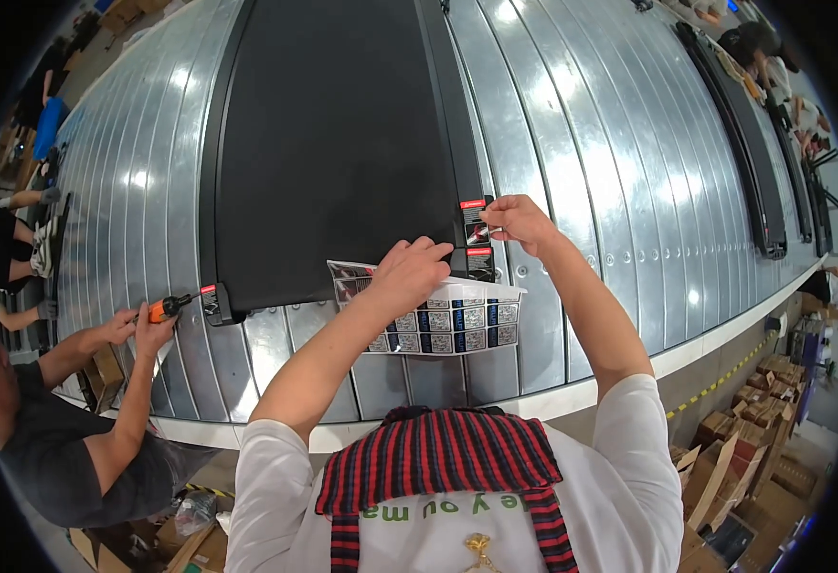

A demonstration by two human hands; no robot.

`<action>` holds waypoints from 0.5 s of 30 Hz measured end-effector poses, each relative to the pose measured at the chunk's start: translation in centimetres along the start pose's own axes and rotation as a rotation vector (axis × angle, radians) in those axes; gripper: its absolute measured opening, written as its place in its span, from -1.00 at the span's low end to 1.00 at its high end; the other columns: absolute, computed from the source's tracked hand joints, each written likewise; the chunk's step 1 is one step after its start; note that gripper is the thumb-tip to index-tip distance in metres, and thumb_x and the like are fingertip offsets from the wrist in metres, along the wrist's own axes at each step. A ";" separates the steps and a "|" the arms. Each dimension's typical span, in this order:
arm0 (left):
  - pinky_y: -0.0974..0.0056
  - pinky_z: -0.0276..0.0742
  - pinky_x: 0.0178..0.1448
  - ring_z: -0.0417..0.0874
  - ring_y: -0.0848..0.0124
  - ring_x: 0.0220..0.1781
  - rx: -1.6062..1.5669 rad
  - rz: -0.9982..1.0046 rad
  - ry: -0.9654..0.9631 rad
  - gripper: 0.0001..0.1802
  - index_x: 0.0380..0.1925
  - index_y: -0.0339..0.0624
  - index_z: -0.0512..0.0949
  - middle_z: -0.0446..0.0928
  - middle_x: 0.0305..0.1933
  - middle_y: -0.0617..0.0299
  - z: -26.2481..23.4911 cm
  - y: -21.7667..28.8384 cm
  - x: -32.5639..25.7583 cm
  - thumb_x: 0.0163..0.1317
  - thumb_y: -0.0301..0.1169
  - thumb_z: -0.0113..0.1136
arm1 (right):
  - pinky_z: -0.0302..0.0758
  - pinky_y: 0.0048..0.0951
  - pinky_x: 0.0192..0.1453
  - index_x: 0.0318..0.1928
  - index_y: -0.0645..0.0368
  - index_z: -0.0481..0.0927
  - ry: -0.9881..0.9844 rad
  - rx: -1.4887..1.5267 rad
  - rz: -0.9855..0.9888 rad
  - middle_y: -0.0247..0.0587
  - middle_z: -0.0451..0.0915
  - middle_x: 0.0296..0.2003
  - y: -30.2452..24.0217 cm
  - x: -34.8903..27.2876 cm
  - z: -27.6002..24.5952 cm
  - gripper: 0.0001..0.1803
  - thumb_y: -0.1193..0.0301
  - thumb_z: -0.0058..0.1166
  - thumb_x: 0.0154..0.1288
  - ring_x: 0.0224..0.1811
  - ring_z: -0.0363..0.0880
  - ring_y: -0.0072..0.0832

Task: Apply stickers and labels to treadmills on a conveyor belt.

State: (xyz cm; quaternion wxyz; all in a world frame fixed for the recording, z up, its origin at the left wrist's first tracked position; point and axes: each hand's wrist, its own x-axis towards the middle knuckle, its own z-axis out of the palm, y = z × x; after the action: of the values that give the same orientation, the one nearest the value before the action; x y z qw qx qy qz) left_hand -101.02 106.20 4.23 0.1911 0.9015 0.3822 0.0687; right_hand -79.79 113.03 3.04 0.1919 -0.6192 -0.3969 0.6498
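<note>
A long black treadmill-like deck lies in front of me, with dark rails along both sides. My left hand is at its near edge, closed over a curved white sheet of labels; the thumb is hidden. At the right rail's near end, my right hand pinches the right edge of a red-topped black warning label. Just below it, near the left fingertips, is a second red-topped label. Whether the upper label lies fully flat cannot be made out.
The deck rests on a table of shiny metal slats. At left, a co-worker holds an orange power screwdriver to the deck's left corner cap. More black rails lie at far right. Cardboard boxes crowd the floor beyond the table edge.
</note>
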 end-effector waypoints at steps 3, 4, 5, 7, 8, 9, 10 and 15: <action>0.22 0.31 -0.05 0.37 0.35 0.01 0.006 0.005 0.002 -0.91 -0.57 -0.14 0.52 0.40 0.04 0.25 0.1 0.3 -0.1 -0.18 -0.51 0.10 | 0.40 -0.56 -0.31 -0.39 0.17 0.48 0.016 -0.003 -0.002 -0.36 0.47 -0.45 0.1 -0.4 0.1 -0.88 0.41 0.09 0.10 -0.40 0.42 -0.62; 0.22 0.31 -0.06 0.37 0.35 0.01 0.007 0.011 0.008 -0.91 -0.57 -0.14 0.52 0.40 0.04 0.25 0.2 0.4 -0.1 -0.18 -0.51 0.11 | 0.41 -0.57 -0.34 -0.42 0.19 0.49 0.039 -0.003 -0.012 -0.34 0.48 -0.47 0.2 -0.5 0.1 -0.89 0.42 0.10 0.09 -0.42 0.42 -0.61; 0.22 0.31 -0.06 0.37 0.35 0.01 0.008 0.012 0.007 -0.91 -0.57 -0.14 0.52 0.40 0.04 0.25 0.3 0.5 -0.1 -0.18 -0.51 0.11 | 0.41 -0.57 -0.38 -0.44 0.21 0.50 0.061 -0.004 -0.021 -0.33 0.49 -0.49 0.4 -0.6 0.1 -0.89 0.43 0.10 0.08 -0.45 0.42 -0.60; 0.23 0.32 -0.11 0.39 0.36 -0.06 0.013 0.051 0.040 -0.92 -0.58 -0.15 0.54 0.42 -0.01 0.24 0.2 0.6 -0.1 -0.17 -0.51 0.09 | 0.41 -0.57 -0.38 -0.44 0.21 0.50 0.067 0.002 -0.021 -0.33 0.49 -0.49 0.5 -0.7 0.0 -0.89 0.43 0.10 0.07 -0.44 0.42 -0.60; 0.23 0.32 -0.11 0.39 0.36 -0.06 0.015 0.052 0.038 -0.92 -0.58 -0.15 0.54 0.42 -0.01 0.24 0.2 0.6 0.0 -0.17 -0.51 0.09 | 0.41 -0.57 -0.38 -0.44 0.21 0.50 0.073 0.005 -0.020 -0.32 0.49 -0.49 0.5 -0.7 0.0 -0.89 0.43 0.10 0.07 -0.44 0.42 -0.60; 0.22 0.32 -0.10 0.38 0.36 -0.05 -0.007 0.047 0.008 -0.92 -0.58 -0.15 0.54 0.41 0.00 0.24 -0.1 0.7 0.1 -0.16 -0.50 0.10 | 0.41 -0.57 -0.38 -0.44 0.21 0.50 0.073 0.008 -0.021 -0.32 0.49 -0.49 0.6 -0.6 -0.1 -0.89 0.43 0.10 0.07 -0.44 0.42 -0.60; 0.21 0.32 -0.09 0.38 0.35 -0.05 -0.028 0.043 -0.022 -0.93 -0.58 -0.15 0.54 0.40 0.01 0.23 -0.3 0.8 0.2 -0.16 -0.49 0.10 | 0.41 -0.57 -0.38 -0.45 0.21 0.50 0.072 0.002 -0.024 -0.32 0.49 -0.49 0.6 -0.6 -0.2 -0.89 0.43 0.10 0.07 -0.44 0.43 -0.59; 0.20 0.32 -0.08 0.38 0.33 -0.07 -0.027 0.061 -0.051 -0.94 -0.58 -0.15 0.54 0.39 0.00 0.24 -0.7 1.1 0.8 -0.13 -0.48 0.11 | 0.40 -0.58 -0.39 -0.45 0.21 0.50 0.062 0.011 -0.033 -0.31 0.50 -0.49 0.8 -0.3 -0.3 -0.90 0.44 0.10 0.07 -0.44 0.42 -0.59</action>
State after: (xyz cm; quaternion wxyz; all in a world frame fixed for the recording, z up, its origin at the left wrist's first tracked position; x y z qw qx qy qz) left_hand -99.92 106.34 5.27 0.2108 0.9115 0.3487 0.0567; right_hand -79.23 112.45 2.65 0.2184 -0.6313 -0.3974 0.6291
